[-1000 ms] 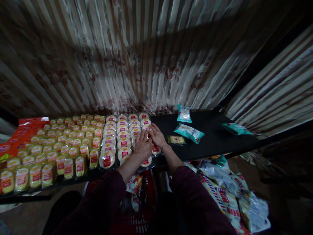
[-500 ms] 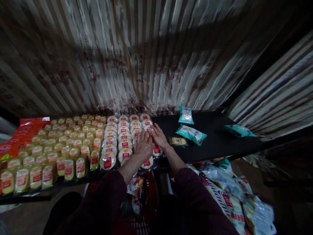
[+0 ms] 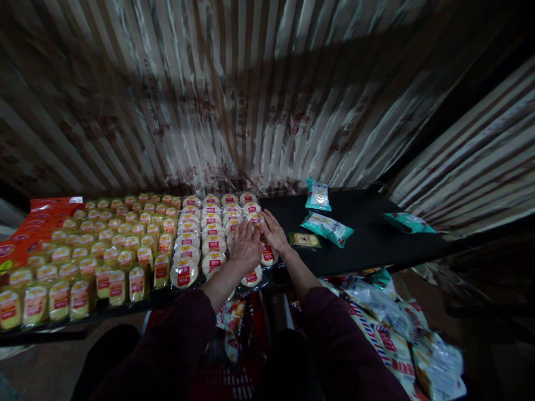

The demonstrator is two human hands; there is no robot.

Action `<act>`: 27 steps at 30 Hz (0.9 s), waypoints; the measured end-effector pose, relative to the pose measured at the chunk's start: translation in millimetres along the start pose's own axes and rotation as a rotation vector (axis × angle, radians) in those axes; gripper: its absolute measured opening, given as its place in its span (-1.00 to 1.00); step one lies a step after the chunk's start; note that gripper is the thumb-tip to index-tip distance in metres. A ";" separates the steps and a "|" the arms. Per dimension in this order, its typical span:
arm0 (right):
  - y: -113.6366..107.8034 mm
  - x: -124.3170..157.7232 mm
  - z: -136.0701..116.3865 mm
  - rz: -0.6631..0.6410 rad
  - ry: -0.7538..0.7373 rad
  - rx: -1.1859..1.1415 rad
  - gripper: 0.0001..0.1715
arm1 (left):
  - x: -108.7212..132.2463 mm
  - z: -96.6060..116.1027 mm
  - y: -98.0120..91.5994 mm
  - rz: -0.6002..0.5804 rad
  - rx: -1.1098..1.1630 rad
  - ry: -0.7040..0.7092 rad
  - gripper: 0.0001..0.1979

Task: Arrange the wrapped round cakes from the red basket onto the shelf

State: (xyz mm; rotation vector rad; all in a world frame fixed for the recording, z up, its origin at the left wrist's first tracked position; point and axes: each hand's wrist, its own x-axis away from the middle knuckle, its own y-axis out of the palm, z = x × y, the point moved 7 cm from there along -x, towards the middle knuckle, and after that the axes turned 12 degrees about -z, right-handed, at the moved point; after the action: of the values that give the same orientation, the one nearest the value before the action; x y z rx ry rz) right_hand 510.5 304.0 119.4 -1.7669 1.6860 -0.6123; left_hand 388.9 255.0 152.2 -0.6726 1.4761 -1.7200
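Rows of round, pale packaged cakes (image 3: 213, 244) with red labels lie overlapping on a black shelf (image 3: 368, 245). My left hand (image 3: 246, 245) lies over the right-hand rows, fingers stretched forward on the wrappers. Against the outer right edge of the last row rests my right hand (image 3: 273, 231), its fingers extended and touching the packs. Both hands cover some of the cakes beneath them. A small clear-wrapped yellow cake (image 3: 305, 240) sits just right of my right hand.
Rows of yellow packaged cakes (image 3: 131, 242) and orange packets (image 3: 37, 225) fill the left. Teal snack bags (image 3: 328, 227) are scattered on the right. Below are a red basket (image 3: 234, 384) and a heap of printed bags (image 3: 388, 328). A striped curtain (image 3: 251, 111) hangs behind.
My hands stay on the same rows of round cakes, with only slight shifts of the fingers. The camera view has moved very slightly.
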 end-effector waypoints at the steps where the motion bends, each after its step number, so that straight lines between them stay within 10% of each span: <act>1: -0.7 0.6 0.6 0.002 0.014 -0.010 -0.22 | 0.9 0.1 -2.5 0.006 0.000 0.002 -0.52; 8: -13.7 18.2 3.6 0.120 0.074 -0.054 -0.29 | 52.8 15.4 -24.9 0.113 0.012 0.000 -0.50; 14: -0.9 51.7 -2.9 0.129 0.010 -0.002 -0.32 | 109.2 28.6 3.4 0.071 0.026 0.028 -0.50; 27: 8.9 68.8 -1.8 0.304 0.146 0.057 -0.25 | 104.5 5.6 11.6 0.088 -0.040 0.185 -0.52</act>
State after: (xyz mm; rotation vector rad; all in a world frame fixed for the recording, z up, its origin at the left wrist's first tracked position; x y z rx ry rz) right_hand 508.4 235.4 108.8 -1.4166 1.9670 -0.6565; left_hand 335.7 166.1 133.2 -0.4713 1.6456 -1.7265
